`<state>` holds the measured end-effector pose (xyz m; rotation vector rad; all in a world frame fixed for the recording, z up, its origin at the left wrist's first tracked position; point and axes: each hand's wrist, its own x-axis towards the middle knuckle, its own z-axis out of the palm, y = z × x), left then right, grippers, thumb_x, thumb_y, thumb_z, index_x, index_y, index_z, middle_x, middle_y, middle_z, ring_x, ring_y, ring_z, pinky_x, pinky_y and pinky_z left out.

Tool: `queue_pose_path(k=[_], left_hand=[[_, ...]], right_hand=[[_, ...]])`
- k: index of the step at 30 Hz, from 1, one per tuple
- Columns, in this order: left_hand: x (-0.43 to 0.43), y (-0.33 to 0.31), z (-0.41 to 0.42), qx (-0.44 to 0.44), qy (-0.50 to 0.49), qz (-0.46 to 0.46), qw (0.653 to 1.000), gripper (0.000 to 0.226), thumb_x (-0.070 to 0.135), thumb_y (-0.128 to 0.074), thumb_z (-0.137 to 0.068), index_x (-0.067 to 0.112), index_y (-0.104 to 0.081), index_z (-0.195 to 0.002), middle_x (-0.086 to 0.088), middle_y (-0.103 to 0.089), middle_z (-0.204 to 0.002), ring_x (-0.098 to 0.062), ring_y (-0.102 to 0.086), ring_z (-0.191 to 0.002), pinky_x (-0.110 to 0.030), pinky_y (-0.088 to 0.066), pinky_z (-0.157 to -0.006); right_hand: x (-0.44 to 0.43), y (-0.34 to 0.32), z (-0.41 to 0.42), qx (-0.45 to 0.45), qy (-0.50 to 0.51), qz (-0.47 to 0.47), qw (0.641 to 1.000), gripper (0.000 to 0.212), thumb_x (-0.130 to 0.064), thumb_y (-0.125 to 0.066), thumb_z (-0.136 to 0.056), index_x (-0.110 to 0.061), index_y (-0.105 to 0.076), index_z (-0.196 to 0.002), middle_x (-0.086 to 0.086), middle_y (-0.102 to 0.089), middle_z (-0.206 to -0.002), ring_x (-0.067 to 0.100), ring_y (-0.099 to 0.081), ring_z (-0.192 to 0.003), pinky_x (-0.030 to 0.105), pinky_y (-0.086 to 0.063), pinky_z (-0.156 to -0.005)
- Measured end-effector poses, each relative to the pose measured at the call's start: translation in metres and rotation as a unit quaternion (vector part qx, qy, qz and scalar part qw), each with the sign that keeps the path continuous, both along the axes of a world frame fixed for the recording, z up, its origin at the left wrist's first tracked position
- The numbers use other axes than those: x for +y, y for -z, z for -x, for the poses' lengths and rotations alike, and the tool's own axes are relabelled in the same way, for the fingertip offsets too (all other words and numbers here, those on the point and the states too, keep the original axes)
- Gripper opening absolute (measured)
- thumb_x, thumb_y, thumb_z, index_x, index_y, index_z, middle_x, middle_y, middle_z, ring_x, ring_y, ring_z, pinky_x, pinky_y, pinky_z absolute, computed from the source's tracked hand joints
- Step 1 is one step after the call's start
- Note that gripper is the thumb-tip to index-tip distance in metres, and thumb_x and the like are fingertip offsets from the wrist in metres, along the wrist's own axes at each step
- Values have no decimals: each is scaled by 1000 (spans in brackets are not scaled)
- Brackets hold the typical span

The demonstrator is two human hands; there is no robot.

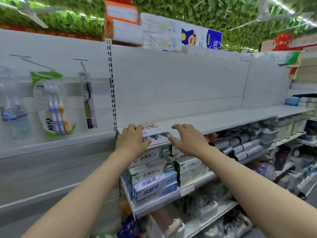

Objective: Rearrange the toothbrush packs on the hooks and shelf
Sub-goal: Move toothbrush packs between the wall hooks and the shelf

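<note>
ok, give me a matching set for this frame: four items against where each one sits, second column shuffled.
1. AIMIX pack
2. flat pack
3. toothpaste boxes
4. orange box

A. stacked on the lower shelf
B. up above the back panel
C. hanging from a hook
D. lying at the front of the upper shelf, between left hand and right hand

Pairs: 1-C, 2-D, 3-A, 4-B

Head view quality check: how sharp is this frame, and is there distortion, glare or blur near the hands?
Head view: wide-angle distortion bows the shelf; lighting is even, without hard shadows; ceiling light strips streak; the pack between the left hand and right hand is smeared, while the hanging green toothbrush pack is fairly legible.
</note>
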<state>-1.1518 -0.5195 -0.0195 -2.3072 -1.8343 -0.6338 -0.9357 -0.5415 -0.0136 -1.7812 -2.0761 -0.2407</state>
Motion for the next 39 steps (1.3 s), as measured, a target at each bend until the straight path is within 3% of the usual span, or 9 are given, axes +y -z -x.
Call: queue_pose_path(k=[13,18,20,23,27,31,34,37,39], left_hand=[[99,18,-37,-4,-190,65,980,61,61,-40,-98,16,-52,-136,-11,-49,-141,-32,-45,-129,-43,-43,-104],[112,25,-44,7,-273,146,951,78,70,-22,-97,13,-58,-134,-14,-41,-152,-34,-33,-139,-47,-35,-109],[116,26,-46,1,-282,164,945,79,71,-19,-97,13,-60,-133,-12,-41,-152,-34,-30,-141,-48,-33,-110],[120,29,-45,-21,-279,156,947,78,69,-20,-97,13,-65,-126,-10,-50,-146,-34,-33,-136,-47,-36,-109],[118,35,-47,-46,-279,133,950,76,68,-22,-98,11,-70,-116,-11,-59,-133,-32,-37,-131,-44,-40,-104],[115,40,-47,-93,-271,106,952,63,69,-26,-97,21,-66,-90,-10,-66,-115,-35,-47,-118,-42,-45,-93],[111,43,-46,-106,-266,89,954,61,72,-27,-95,22,-62,-89,-9,-68,-109,-36,-51,-112,-40,-45,-86],[101,47,-47,-128,-247,61,959,65,72,-31,-94,20,-65,-113,-9,-69,-114,-37,-52,-115,-39,-46,-82],[89,50,-45,-179,-224,47,957,63,71,-36,-94,22,-61,-126,-6,-68,-124,-36,-53,-121,-41,-48,-91]], right_hand=[[167,2,-33,-14,-119,68,990,62,-58,-39,-100,-15,-47,-144,6,-46,-149,25,-39,-138,42,-43,-106],[197,10,-35,-54,-86,135,986,72,-63,-26,-100,-6,-64,-120,14,-52,-139,31,-45,-127,40,-43,-99],[203,13,-35,-42,-89,160,982,68,-64,-25,-99,-9,-66,-99,16,-58,-124,33,-50,-121,38,-42,-93],[205,11,-31,29,-116,193,974,63,-67,-28,-99,-15,-42,-66,6,-49,-79,30,-52,-95,34,-38,-78],[213,12,-30,171,-138,223,950,62,-69,-46,-93,-8,-53,-85,3,-51,-80,23,-52,-80,32,-38,-67],[221,22,-35,373,-120,244,887,48,-50,-76,-82,-10,-55,-66,6,-55,-63,16,-45,-54,27,-35,-54],[218,18,-36,485,-114,276,822,33,-23,-86,-78,0,-65,-87,26,-72,-94,23,-58,-66,31,-45,-63],[204,11,-33,542,-117,313,771,54,4,-78,-81,7,-54,-129,26,-67,-117,32,-68,-90,40,-57,-79],[195,11,-30,576,-120,321,742,44,12,-72,-81,7,-57,-122,24,-70,-112,36,-71,-93,51,-58,-85]])
